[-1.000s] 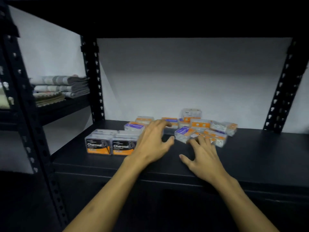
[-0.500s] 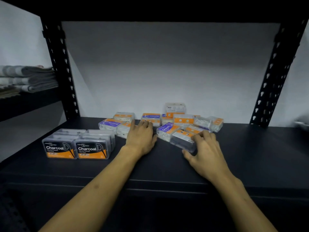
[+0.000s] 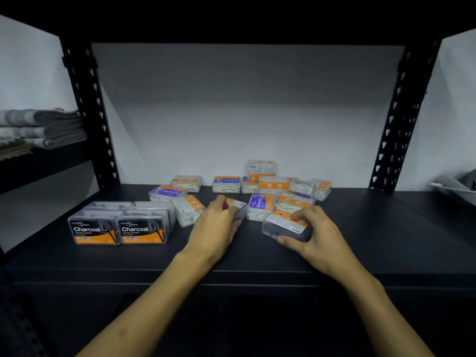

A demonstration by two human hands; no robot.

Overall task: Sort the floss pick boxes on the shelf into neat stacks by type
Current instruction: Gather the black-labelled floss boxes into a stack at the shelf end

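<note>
Two neat rows of dark Charcoal floss boxes [image 3: 117, 229] stand at the left of the black shelf [image 3: 386, 228]. A loose heap of clear boxes with orange and purple labels [image 3: 270, 186] lies at the middle back, one marked Smooth [image 3: 260, 206]. My left hand [image 3: 219, 225] grips a small dark box with an orange label [image 3: 238, 207] in front of the heap. My right hand [image 3: 316, 235] holds another dark box [image 3: 286, 228], thumb on its near edge, fingers over its top.
Black perforated uprights [image 3: 90, 112] [image 3: 401, 114] frame the bay, with a white wall behind. Folded grey towels [image 3: 41, 127] lie on the neighbouring shelf at left. A pale object [image 3: 456, 186] shows at the far right edge.
My view has moved closer and to the right. My right hand has drawn a dark box out of the heap toward me. My left hand has closed round another box.
</note>
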